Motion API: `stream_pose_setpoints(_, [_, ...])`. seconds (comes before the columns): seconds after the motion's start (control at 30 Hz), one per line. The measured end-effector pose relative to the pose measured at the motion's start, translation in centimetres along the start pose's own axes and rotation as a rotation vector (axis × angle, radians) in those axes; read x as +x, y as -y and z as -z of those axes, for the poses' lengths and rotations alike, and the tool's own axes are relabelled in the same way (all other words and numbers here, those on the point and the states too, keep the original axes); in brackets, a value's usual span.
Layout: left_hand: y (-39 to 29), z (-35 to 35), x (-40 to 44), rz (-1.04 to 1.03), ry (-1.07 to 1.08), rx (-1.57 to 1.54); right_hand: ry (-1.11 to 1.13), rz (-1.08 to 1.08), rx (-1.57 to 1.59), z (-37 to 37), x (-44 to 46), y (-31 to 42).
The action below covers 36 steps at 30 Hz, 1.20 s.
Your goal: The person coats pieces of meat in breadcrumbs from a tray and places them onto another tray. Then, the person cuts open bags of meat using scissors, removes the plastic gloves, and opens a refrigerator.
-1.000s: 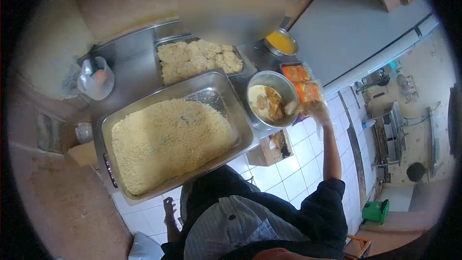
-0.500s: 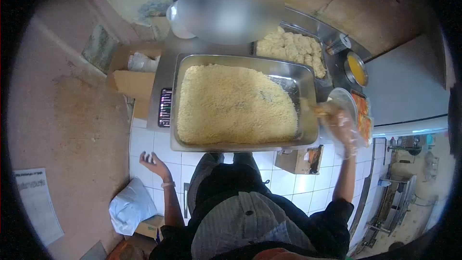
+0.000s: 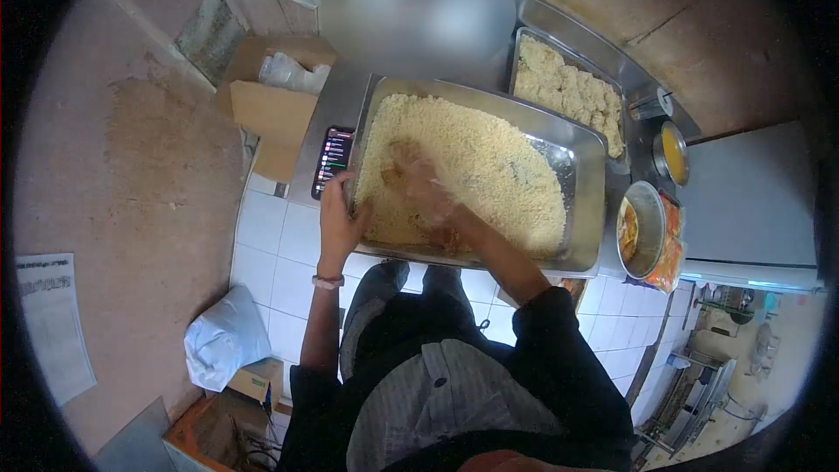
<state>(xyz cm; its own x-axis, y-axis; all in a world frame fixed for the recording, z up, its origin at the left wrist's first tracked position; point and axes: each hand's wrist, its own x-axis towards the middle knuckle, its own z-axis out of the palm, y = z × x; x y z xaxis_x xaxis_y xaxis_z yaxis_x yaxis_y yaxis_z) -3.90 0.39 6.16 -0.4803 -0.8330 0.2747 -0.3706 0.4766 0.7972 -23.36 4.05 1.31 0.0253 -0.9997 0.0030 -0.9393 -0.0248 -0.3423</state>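
A deep metal tray (image 3: 587,210) full of pale yellow crumbs (image 3: 489,144) stands in front of me. My left hand (image 3: 339,223) is at its left wall, straddling the rim with the thumb inside and the fingers outside. Inside the tray, my right hand (image 3: 424,188), in a clear plastic glove, is over the left part of the crumbs. Motion smears its fingers, so whether it holds anything is unclear. A small brownish patch shows beside those fingers, too blurred to name.
Behind the tray stands another tray (image 3: 522,87) of crumb-coated pieces. To the right are a metal bowl (image 3: 648,240), a smaller bowl of yellow liquid (image 3: 673,156) and orange-red packs (image 3: 669,253). A phone (image 3: 332,162) and a cardboard box (image 3: 275,114) sit left.
My right hand has swung from the bowl at the right into the crumbs. My left hand has risen from beside my body to the tray's left rim. The view has turned slightly.
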Motion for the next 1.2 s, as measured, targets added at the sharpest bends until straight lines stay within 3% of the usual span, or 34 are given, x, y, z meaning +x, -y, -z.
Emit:
stream_pose_setpoints(0.07, [0.6, -0.1, -0.2, 0.016, 0.018, -0.003, 0.131, -0.219, 0.397, 1.5, -1.3, 1.4])
stream_pose_setpoints(0.13, [0.8, -0.1, -0.2, 0.043, 0.028, -0.034, 0.32, -0.078, 0.949, 2.5, -5.2, -1.7])
stream_pose_setpoints(0.17, [0.8, -0.2, -0.2, 0.05, 0.017, -0.037, 0.331, -0.073, 0.942, 3.4, -6.5, -3.0])
stream_pose_setpoints(0.3, [0.6, 0.0, -0.1, 0.062, 0.036, -0.042, 0.729, -0.419, 0.957, 5.8, -10.9, -6.6])
stream_pose_setpoints(0.33, [0.4, -0.1, 0.0, 0.055, 0.047, -0.045, 0.726, -0.42, 0.956, 4.6, -11.0, -5.8])
stream_pose_setpoints(0.43, [-0.4, 0.2, 0.0, 0.095, 0.064, -0.025, 0.454, -0.694, 1.142, 1.7, -10.5, -3.9])
stream_pose_setpoints(0.63, [0.3, 0.1, -0.1, 0.096, 0.081, -0.014, 0.573, -0.403, 1.14, 5.2, -6.1, -5.3])
stream_pose_setpoints(0.73, [-0.3, 0.2, 0.0, 0.09, 0.068, -0.029, 0.468, -0.253, 0.683, 11.4, -6.7, -2.4])
stream_pose_setpoints(0.87, [-0.7, 0.5, 0.1, 0.075, 0.076, -0.044, 0.393, -0.147, 0.424, 6.5, -8.7, -1.3])
stream_pose_setpoints(1.03, [-0.1, 0.2, 0.2, 0.039, 0.169, -0.072, 0.19, -0.066, 0.461, -1.6, -4.0, 5.5])
stream_pose_setpoints(1.1, [-0.2, 0.3, 0.1, 0.036, 0.171, -0.101, 0.184, -0.036, 0.603, -1.5, -4.2, 3.5])
stream_pose_setpoints(1.2, [0.5, 0.3, 0.3, 0.015, 0.181, -0.082, 0.01, -0.218, 0.827, 1.0, -5.3, -2.2])
